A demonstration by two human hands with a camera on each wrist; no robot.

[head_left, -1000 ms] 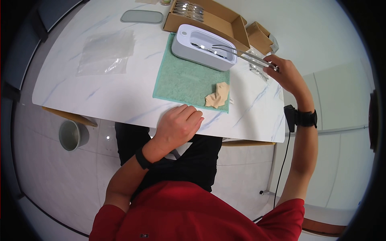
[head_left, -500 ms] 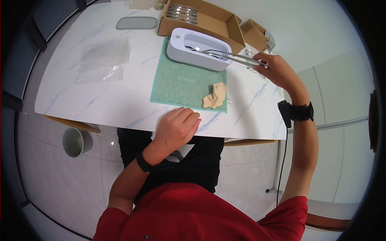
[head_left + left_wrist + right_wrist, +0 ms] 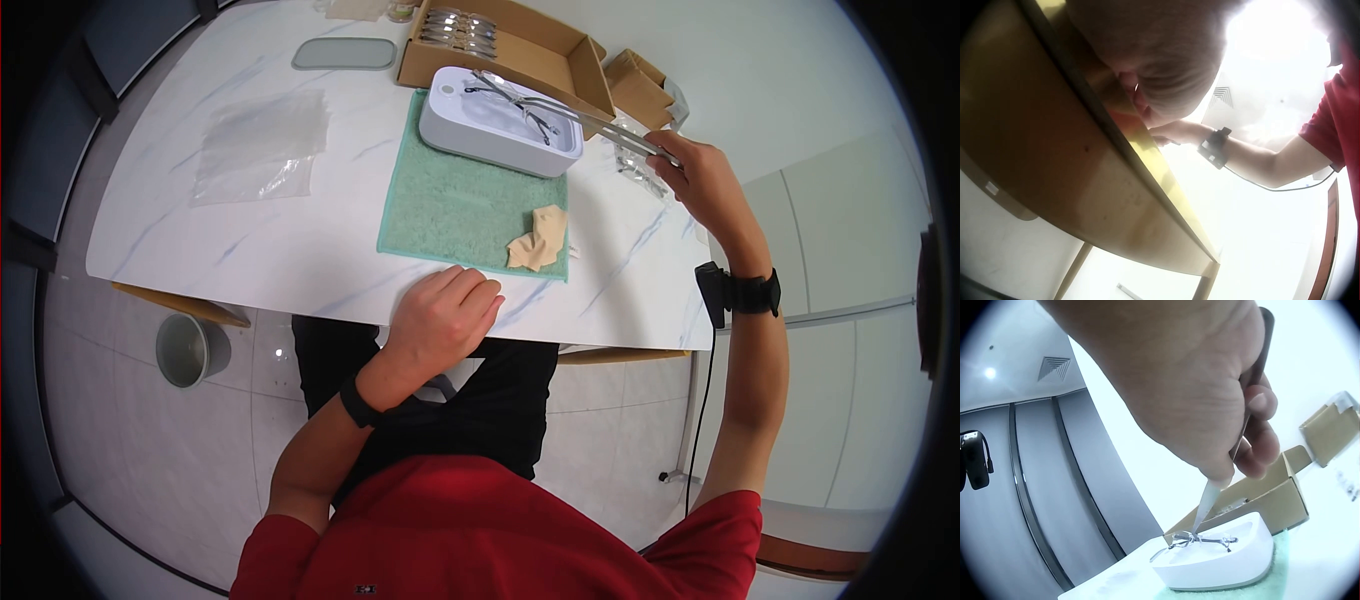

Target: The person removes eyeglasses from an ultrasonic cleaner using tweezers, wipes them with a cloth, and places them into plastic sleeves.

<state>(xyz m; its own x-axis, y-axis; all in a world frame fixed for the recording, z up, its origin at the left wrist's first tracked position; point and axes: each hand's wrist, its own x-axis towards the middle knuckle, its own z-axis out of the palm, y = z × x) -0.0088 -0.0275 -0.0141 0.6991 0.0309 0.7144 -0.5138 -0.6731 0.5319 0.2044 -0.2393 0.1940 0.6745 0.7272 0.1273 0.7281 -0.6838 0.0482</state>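
Observation:
My right hand [image 3: 700,180] grips long metal tweezers [image 3: 620,131], which reach left over the white cleaner tub [image 3: 490,146]. At their tips a pair of glasses [image 3: 545,128] hangs over the tub's opening; in the right wrist view the glasses [image 3: 1202,540] lie across its top at the tweezers' tip [image 3: 1205,506]. Whether they touch the tub's rim I cannot tell. The tub stands on a green cloth [image 3: 450,205]. My left hand [image 3: 443,320] rests at the table's front edge with fingers curled, holding nothing.
Behind the tub, a cardboard box [image 3: 540,60] holds several glasses [image 3: 458,32]. A grey lid [image 3: 344,54] and a clear plastic bag [image 3: 262,148] lie to the left. A beige cloth [image 3: 538,239] is on the green cloth's front right corner. A smaller carton [image 3: 638,92] stands right.
The tweezers' tips have risen from inside the tub, and the glasses have come up with them. My right hand has shifted slightly; my left hand stays at the table edge.

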